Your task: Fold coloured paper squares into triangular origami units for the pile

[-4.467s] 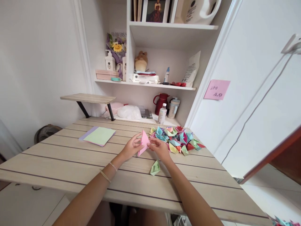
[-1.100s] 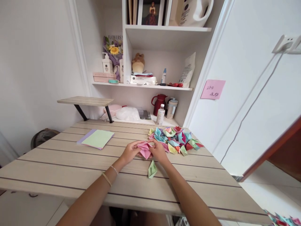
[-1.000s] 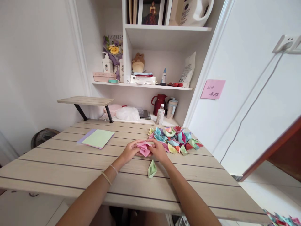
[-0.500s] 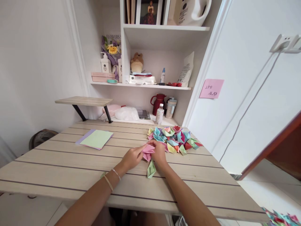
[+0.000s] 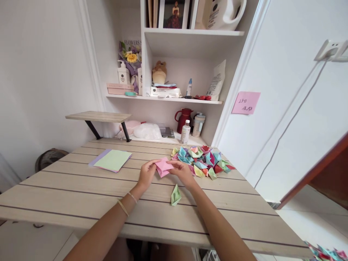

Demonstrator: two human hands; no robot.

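Note:
A pink piece of folded paper (image 5: pixel 163 167) is held between both hands, just above the table. My left hand (image 5: pixel 147 174) pinches its left corner, and my right hand (image 5: pixel 182 172) grips the right corner with the fingertips. Its layers are partly spread, with a pointed flap facing me. Nearer to me, a light green folded paper boat (image 5: pixel 175 195) lies on the wooden table (image 5: pixel 89 197). Just beyond my right hand is a heap of colourful paper boats (image 5: pixel 201 161). A small green bit shows beside my left wrist, mostly hidden.
A stack of coloured paper sheets (image 5: pixel 112 160) lies at the left, green on top. Behind it stands a small raised shelf (image 5: pixel 98 116) on black legs. A bottle (image 5: pixel 185 132), a red jug (image 5: pixel 184 120) and a tumbler (image 5: pixel 198 124) stand at the back. More folded paper (image 5: pixel 326 253) shows at lower right.
My hands have moved slightly left and apart. The pink paper, more bunched before, is now spread wider between them. The green boat stays on the table.

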